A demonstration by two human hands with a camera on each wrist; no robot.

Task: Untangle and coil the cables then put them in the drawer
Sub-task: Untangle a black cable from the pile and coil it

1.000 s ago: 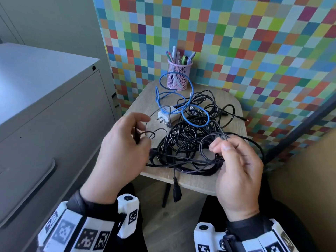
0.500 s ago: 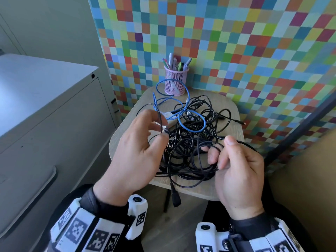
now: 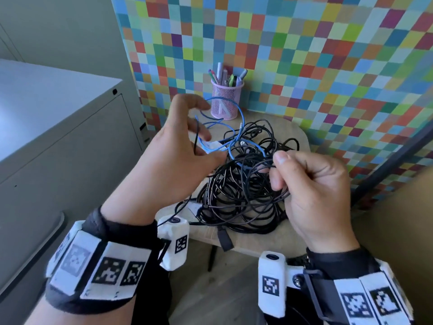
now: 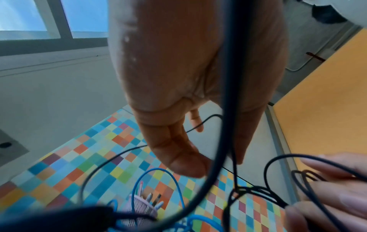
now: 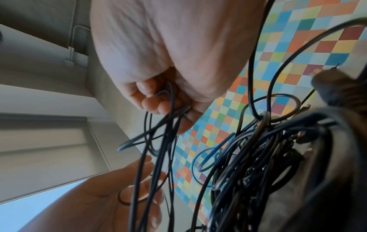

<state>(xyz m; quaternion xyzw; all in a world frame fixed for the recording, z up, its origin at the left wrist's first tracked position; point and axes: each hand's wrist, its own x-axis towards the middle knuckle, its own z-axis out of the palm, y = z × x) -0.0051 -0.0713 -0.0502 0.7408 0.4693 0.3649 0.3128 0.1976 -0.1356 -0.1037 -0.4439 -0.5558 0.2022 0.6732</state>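
Black cord makes up most of the cable tangle [image 3: 243, 184], a loose heap on a small round wooden table [image 3: 297, 137], with one blue cable [image 3: 236, 127] looping through its far side. A plug [image 3: 225, 239] dangles over the table's near edge.

The right hand [image 3: 314, 188] grips several thin black strands, fingers curled round them and thumb pressed on top — the right wrist view shows the loops bunched inside the fist.

The left hand [image 3: 178, 156] has changed most. A second ago it sat low at the near left of the pile with fingers closed on a strand; now it is raised toward the pink mesh pen cup [image 3: 226, 99], fingers spread and relaxed. A thin black cable [image 3: 195, 139] runs across its palm, but nothing is pinched.

That lift and release suggests one strand is being drawn clear of the knot. Untangling looks barely begun: nothing is coiled, and the grey cabinet [image 3: 58, 141] at left, likely holding the drawer, appears closed.
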